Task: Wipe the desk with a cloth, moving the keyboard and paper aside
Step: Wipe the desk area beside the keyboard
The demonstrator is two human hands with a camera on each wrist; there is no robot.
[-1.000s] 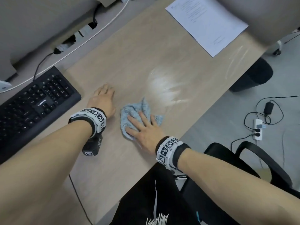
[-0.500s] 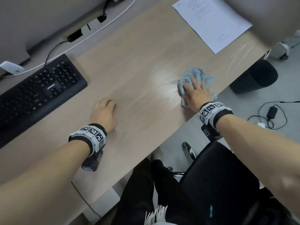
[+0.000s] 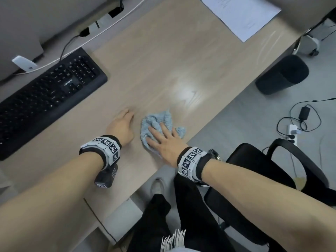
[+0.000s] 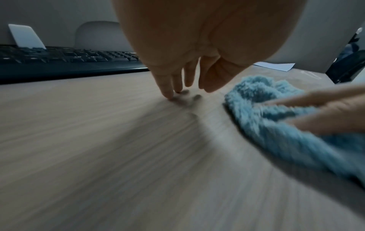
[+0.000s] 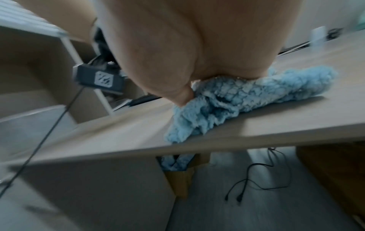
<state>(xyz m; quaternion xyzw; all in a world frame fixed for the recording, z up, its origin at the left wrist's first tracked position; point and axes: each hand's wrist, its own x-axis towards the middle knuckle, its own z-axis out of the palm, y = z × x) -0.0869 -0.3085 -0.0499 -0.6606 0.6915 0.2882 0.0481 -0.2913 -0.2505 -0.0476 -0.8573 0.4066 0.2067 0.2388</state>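
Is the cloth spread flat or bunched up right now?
Bunched up. The cloth lies crumpled in folds on the desk, with the right hand pressing flat on it near the front edge.

The cloth (image 3: 161, 124) is pale blue and fluffy, with a nubbly looped texture. The desk (image 3: 163, 57) is light beige with fine wood-grain streaks and a whitish glare patch near its right edge. At the left, the keyboard (image 3: 49, 97) is black with small white key legends. Far right, the paper (image 3: 241, 13) is white with faint grey print. Both wristbands (image 3: 105, 148) are black, carrying white blocks of black-and-white square marker patterns.
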